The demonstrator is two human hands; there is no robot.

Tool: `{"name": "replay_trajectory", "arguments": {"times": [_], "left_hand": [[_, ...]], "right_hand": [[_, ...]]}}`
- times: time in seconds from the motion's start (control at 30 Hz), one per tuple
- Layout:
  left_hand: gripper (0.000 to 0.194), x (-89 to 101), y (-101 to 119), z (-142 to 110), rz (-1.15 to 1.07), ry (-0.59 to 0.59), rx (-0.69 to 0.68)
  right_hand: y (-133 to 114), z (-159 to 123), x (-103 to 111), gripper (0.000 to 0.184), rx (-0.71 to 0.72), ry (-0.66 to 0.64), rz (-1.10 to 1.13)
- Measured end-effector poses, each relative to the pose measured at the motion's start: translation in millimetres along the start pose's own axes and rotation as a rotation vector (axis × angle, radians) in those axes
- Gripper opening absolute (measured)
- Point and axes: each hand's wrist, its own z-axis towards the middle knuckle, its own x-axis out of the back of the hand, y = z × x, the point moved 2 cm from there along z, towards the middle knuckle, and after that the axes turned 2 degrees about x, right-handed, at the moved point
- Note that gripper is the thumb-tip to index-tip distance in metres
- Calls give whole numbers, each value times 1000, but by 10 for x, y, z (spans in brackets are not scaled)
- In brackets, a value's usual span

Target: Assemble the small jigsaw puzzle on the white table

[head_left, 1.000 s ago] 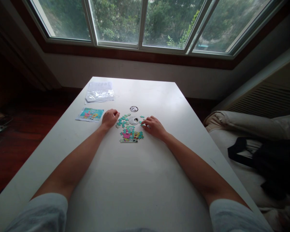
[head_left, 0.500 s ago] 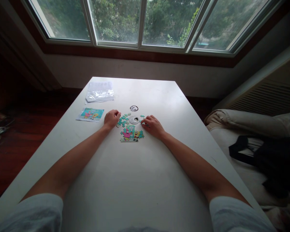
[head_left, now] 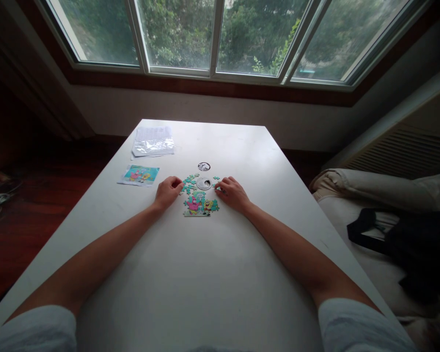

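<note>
A partly joined jigsaw puzzle [head_left: 201,205] with cartoon figures lies flat on the white table. Loose teal puzzle pieces [head_left: 189,183] are scattered just beyond its left side. Beside them is my left hand [head_left: 167,190], its thumb and forefinger pinched together; whatever is between them is too small to make out. On the other side, my right hand [head_left: 233,192] rests with bent fingers closed at a few teal pieces, and what its fingertips hold is hidden. Between the hands sits a round silvery tin or lid [head_left: 204,183] with a dark opening or patch on it.
A smaller round disc [head_left: 204,166] lies farther back. To the left are a printed reference picture [head_left: 142,174] and papers under a clear plastic sleeve [head_left: 153,142]. The white table [head_left: 212,274] reaches toward the window; a pale sofa [head_left: 337,200] with dark cloth is at the right.
My left hand has drawn slightly down and to the left, its thumb and forefinger now pinched near the loose pieces. My right hand stays almost still. The view has tilted slightly.
</note>
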Motion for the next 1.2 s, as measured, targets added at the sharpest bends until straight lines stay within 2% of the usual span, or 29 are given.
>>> {"name": "replay_trajectory", "arguments": {"times": [0.17, 0.47, 0.83, 1.2], "left_hand": [[15, 53, 72, -103, 107, -53, -80], [21, 52, 142, -313, 380, 24, -190], [26, 144, 41, -237, 420, 36, -166], [21, 149, 29, -194, 379, -29, -204]], "right_hand": [[-39, -19, 15, 14, 21, 11, -40], [-44, -39, 2, 13, -12, 22, -73], [98, -46, -46, 16, -44, 53, 66], [162, -28, -43, 19, -62, 61, 140]]}}
